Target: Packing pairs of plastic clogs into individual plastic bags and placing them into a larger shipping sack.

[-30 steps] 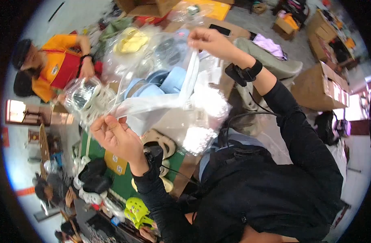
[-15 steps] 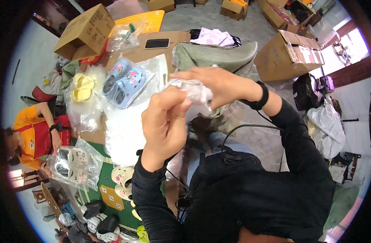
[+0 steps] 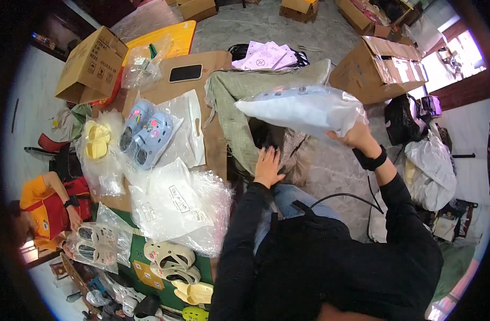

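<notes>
We see the right hand point(image 3: 356, 135) closed round one end of the packet point(image 3: 304, 111), which hangs above the sack point(image 3: 231, 92). Left hand point(image 3: 268, 169) sits at the sack's near edge, fingers spread, with nothing we can make out in its grip. On the table point(image 3: 216, 140) to the left we note blue clogs point(image 3: 158, 134), yellow clogs point(image 3: 98, 140), plastic bags point(image 3: 167, 206) and a phone point(image 3: 185, 73).

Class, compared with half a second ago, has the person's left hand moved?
Yes, rightward: judged against the black phone, the left hand is now at the opening of the green sack.
</notes>
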The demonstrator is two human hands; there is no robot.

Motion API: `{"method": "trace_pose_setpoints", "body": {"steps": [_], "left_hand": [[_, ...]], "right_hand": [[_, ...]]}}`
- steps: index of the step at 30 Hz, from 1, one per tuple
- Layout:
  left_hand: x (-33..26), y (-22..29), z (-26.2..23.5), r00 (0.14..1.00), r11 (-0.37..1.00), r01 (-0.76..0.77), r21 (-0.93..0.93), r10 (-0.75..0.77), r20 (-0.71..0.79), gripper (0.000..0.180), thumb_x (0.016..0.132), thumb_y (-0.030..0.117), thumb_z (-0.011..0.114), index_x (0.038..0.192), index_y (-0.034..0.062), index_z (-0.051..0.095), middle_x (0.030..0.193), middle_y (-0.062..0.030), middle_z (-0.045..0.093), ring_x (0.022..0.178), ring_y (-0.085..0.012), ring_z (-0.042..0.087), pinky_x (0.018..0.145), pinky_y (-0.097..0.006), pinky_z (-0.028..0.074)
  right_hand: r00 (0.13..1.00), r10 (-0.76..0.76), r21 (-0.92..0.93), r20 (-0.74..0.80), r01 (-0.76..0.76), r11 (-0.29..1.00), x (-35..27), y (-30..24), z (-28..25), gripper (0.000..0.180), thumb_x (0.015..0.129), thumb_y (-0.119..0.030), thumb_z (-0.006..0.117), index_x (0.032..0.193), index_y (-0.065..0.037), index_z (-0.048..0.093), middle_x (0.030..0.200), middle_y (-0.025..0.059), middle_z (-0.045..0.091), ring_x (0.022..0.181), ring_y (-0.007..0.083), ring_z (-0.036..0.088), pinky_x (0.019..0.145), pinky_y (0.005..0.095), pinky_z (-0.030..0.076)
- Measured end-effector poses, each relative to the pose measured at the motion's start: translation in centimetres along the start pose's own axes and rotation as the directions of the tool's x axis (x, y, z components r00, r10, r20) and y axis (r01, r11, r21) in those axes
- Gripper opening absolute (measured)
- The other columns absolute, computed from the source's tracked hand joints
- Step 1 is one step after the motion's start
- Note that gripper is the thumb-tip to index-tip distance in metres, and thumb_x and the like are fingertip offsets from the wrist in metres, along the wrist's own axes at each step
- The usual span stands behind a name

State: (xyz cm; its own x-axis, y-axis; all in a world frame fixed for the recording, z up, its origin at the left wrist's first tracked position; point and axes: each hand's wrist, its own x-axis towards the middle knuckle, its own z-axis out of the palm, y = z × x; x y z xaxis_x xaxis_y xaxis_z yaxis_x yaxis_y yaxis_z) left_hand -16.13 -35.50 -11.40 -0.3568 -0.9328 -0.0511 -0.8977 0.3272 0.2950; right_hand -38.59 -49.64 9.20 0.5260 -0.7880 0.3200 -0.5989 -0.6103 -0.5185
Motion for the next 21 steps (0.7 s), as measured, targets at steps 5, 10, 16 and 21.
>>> {"method": "trace_pose_setpoints", "body": {"steps": [5,10,16,21], "left_hand": [[-0.9,1.0,4.2,0.681,0.844,0.406,0.349,-0.535,0.500,0.054,0.087,0.018,0.046,0.137,0.0074,0.029,0.096,-0.0125,0.065,0.100,-0.0279,0.057,0.101,-0.040,0.025],[-3.3,0.7,1.4,0.946,0.988,0.112,0.109,-0.140,0.292,0.015,0.081,0.014,0.050,0.084,0.0107,0.065,0.074,-0.0059,0.064,0.077,-0.0245,0.061,0.079,-0.037,0.040],[-4.8,3.3,-0.2,0.991,0.999,0.025,-0.048,-0.019,0.129,0.021,0.083,0.022,0.047,0.095,0.0229,0.064,0.076,-0.0047,0.060,0.078,-0.0238,0.060,0.068,-0.038,0.042],[-4.1,3.8,-1.2,0.987,0.987,0.149,0.058,-0.152,0.044,0.027,0.088,0.022,0.044,0.106,0.0262,0.063,0.080,-0.0038,0.061,0.083,-0.0222,0.059,0.072,-0.039,0.039]], "right_hand": [[0.997,-0.045,0.049,0.056,0.042,0.998,-1.3,1.9,6.0,0.066,0.057,-0.041,0.077,0.110,-0.007,0.054,0.103,0.0129,0.059,0.092,0.0322,0.058,0.079,0.0394,0.047],[0.954,0.243,0.100,0.173,-0.263,0.960,-2.1,0.9,13.5,0.073,0.060,-0.039,0.075,0.118,-0.008,0.044,0.104,0.0148,0.057,0.093,0.0326,0.058,0.076,0.0395,0.047],[0.944,0.131,-0.238,0.304,-0.058,0.970,0.3,0.0,18.4,0.080,0.055,-0.031,0.077,0.120,-0.007,0.039,0.102,0.0173,0.050,0.089,0.0340,0.056,0.071,0.0418,0.048],[0.849,0.166,-0.493,0.501,0.122,0.861,-0.1,2.6,23.1,0.092,0.056,-0.031,0.079,0.131,-0.008,0.032,0.117,0.0198,0.046,0.103,0.0372,0.051,0.081,0.0452,0.045]]}}
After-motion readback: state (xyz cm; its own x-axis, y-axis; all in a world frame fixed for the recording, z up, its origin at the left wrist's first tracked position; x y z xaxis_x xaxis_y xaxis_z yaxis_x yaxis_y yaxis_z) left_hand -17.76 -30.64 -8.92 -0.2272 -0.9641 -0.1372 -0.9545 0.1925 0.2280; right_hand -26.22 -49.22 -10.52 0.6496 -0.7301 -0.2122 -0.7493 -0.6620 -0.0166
